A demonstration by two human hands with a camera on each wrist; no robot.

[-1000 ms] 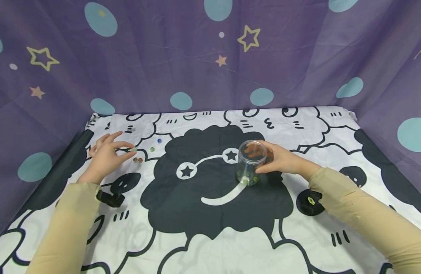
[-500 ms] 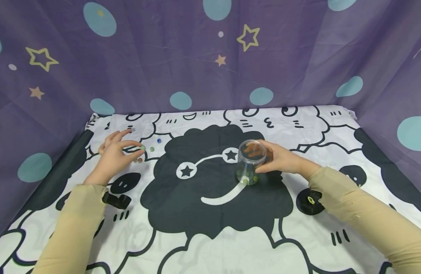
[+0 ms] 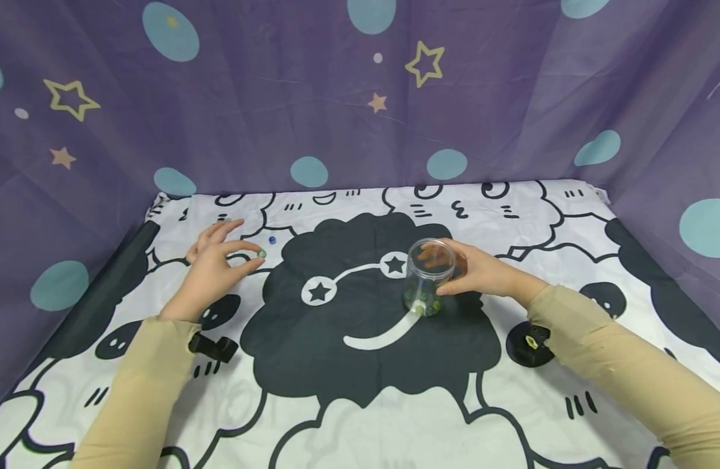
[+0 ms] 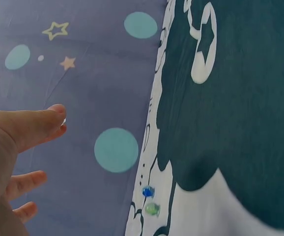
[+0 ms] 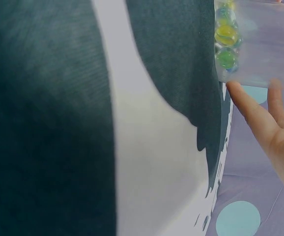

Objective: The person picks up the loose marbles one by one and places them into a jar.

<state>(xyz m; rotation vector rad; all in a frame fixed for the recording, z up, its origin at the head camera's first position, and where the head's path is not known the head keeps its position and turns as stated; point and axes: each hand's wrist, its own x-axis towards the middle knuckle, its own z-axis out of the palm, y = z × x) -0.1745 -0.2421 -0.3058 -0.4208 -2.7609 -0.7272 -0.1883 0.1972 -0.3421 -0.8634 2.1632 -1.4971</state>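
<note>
My left hand (image 3: 210, 270) pinches a small glass marble (image 3: 262, 254) between thumb and index fingertip, its other fingers spread. Only a glint of that marble shows in the left wrist view. On the cloth lie a blue marble (image 4: 148, 191) and a green marble (image 4: 152, 209), close together. My right hand (image 3: 474, 268) holds a clear jar (image 3: 430, 277), its thumb and fingers around the side. The jar stands upright and lidless on the dark patch. Several green and yellow marbles (image 5: 226, 46) are at its bottom.
A white cloth (image 3: 372, 436) with black cartoon sheep covers the table. A purple curtain (image 3: 249, 130) with stars and dots hangs behind and at both sides. A black wrist device (image 3: 213, 348) sits on the left sleeve.
My left hand has moved rightward with the pinched marble, covering the reddish marbles and the green one on the cloth in the head view. The right hand and jar have stayed put.
</note>
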